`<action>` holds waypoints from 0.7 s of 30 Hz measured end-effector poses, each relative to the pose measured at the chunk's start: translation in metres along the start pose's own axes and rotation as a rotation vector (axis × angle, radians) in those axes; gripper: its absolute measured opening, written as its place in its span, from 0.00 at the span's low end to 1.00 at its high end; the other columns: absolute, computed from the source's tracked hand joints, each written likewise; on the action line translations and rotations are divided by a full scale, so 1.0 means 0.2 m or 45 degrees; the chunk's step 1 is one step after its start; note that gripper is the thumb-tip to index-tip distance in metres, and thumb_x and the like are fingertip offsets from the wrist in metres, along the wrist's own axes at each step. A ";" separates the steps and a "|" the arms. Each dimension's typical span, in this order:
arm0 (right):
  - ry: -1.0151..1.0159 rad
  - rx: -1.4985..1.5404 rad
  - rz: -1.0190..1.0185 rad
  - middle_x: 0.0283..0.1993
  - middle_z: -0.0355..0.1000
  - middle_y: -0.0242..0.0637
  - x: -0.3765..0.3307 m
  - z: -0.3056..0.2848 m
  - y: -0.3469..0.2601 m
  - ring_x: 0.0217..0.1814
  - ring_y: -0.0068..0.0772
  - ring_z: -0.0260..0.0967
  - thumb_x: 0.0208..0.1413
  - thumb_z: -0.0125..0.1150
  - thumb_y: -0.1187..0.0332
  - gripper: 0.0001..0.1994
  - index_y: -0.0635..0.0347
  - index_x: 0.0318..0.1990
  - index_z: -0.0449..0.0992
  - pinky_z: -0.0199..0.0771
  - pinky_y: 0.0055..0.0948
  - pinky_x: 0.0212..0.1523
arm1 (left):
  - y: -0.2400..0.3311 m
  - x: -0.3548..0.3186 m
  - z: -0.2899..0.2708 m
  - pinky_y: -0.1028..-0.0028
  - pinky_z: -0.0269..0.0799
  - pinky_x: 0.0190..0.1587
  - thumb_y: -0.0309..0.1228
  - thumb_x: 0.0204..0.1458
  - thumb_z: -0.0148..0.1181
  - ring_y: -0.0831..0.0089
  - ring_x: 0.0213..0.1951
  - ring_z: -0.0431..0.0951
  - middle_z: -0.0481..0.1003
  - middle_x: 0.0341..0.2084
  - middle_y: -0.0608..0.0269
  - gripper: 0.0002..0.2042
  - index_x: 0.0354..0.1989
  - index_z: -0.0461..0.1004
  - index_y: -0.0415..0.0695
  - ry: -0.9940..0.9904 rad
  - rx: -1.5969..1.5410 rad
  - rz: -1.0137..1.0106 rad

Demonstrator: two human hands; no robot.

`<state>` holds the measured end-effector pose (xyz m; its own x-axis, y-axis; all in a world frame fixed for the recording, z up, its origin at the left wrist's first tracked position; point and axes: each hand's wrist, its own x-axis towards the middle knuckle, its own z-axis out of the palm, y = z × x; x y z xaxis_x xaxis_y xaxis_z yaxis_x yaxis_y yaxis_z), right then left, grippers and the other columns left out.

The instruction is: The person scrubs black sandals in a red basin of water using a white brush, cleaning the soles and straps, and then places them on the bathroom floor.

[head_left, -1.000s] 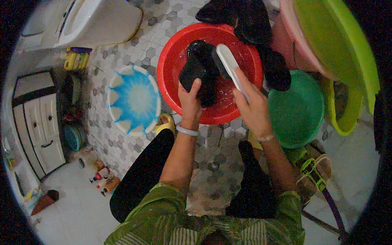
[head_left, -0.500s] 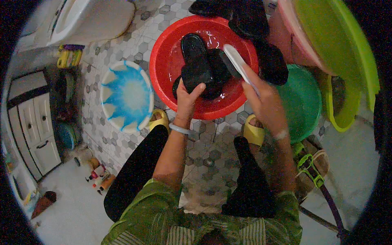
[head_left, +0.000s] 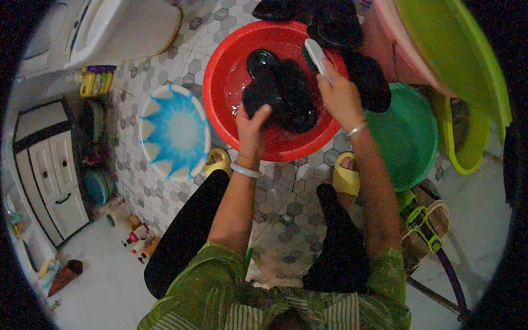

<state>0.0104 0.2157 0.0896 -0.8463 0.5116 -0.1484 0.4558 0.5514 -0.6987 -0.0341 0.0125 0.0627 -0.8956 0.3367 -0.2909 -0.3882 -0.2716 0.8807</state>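
In the head view, the left grip (head_left: 252, 129) was grasping a black slipper (head_left: 259, 98) by its near end, the thumb pressed along the top. The slipper lay left of centre inside a red basin (head_left: 216, 107), against more black footwear (head_left: 297, 104); in the dark it was hard to tell where one piece ended and the next began. The right grip (head_left: 341, 98) was closed around the handle of a white-backed brush (head_left: 315, 53), whose dark bristles faced left over the basin's upper right side, apart from the held slipper. Small glints showed on the basin's inner surface. A pale bangle (head_left: 246, 170) circled the left wrist and a silvery bracelet (head_left: 356, 130) the right. To the left stood a white basin with a blue starburst (head_left: 179, 132); to the right, a green basin (head_left: 411, 137). Yellow slippers (head_left: 346, 179) covered the person's feet on the hexagon-patterned floor (head_left: 280, 214), just beyond the red basin's near rim.
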 end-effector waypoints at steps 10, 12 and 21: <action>-0.228 0.088 -0.051 0.42 0.72 0.56 -0.20 0.03 0.09 0.43 0.57 0.70 0.56 0.50 0.66 0.21 0.61 0.57 0.64 0.70 0.40 0.46 | -0.04 0.01 -0.04 0.74 0.68 0.48 0.28 0.47 0.63 0.73 0.42 0.74 0.74 0.42 0.63 0.20 0.49 0.69 0.40 0.113 -0.015 0.058; -0.013 0.329 -0.156 0.40 0.73 0.54 -0.37 -0.06 0.06 0.39 0.57 0.72 0.55 0.53 0.70 0.21 0.57 0.58 0.65 0.72 0.45 0.41 | -0.01 0.00 -0.02 0.74 0.68 0.48 0.27 0.47 0.63 0.73 0.42 0.74 0.74 0.42 0.63 0.20 0.50 0.68 0.40 0.151 0.034 0.071; 0.003 -0.077 -0.250 0.35 0.66 0.50 -0.36 -0.01 -0.13 0.30 0.54 0.69 0.55 0.54 0.65 0.27 0.46 0.64 0.57 0.73 0.47 0.31 | -0.11 -0.05 0.07 0.75 0.70 0.44 0.26 0.46 0.64 0.75 0.38 0.74 0.75 0.38 0.65 0.18 0.46 0.70 0.40 0.125 0.194 0.079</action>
<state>0.0592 0.1654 0.1196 -0.9201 0.3916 -0.0120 0.2979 0.6794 -0.6706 -0.0144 0.0275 0.0510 -0.9367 0.2315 -0.2626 -0.3006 -0.1473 0.9423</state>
